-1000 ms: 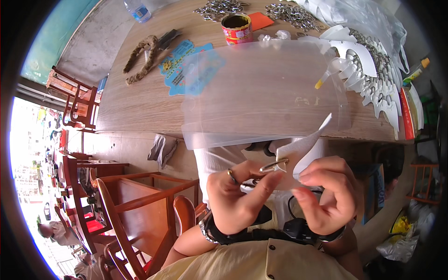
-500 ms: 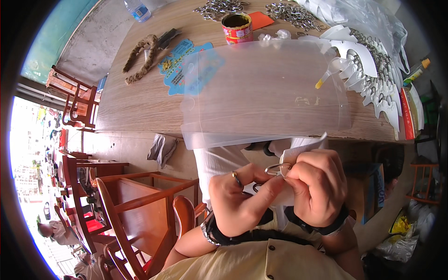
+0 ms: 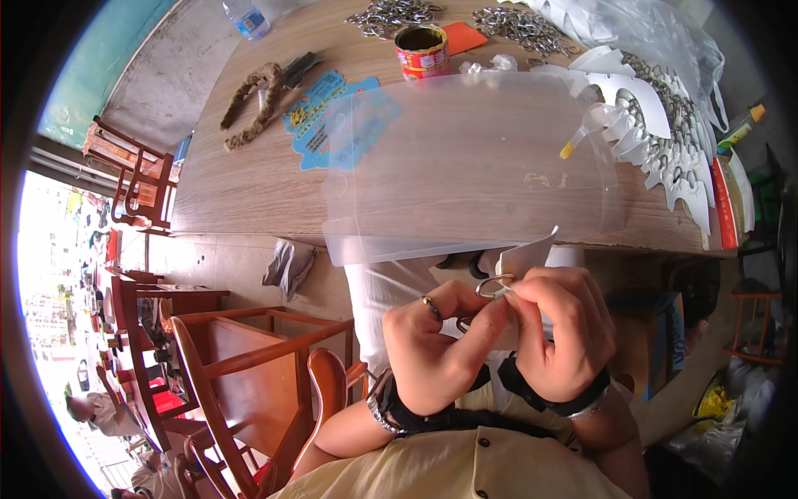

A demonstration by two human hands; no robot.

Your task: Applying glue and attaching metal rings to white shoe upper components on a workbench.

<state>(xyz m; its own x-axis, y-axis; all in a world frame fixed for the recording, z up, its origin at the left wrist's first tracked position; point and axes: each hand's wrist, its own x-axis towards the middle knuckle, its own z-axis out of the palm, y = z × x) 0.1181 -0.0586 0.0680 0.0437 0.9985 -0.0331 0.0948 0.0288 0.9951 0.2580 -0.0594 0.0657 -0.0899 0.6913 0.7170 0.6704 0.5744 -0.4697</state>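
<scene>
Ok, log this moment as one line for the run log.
left hand: pinching metal ring | right hand: holding white card against ring | clear plastic sheet on wooden table

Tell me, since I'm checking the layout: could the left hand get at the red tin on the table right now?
Probably not at once: the left hand pinches a metal ring with the right hand, and the red tin stands far across the table.

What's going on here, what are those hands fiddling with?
A seated person works below the edge of a wooden table. The left hand and right hand pinch a small metal ring against a white card. On the table lie a clear plastic sheet, a red tin can, more metal rings and finished white cards.
</scene>
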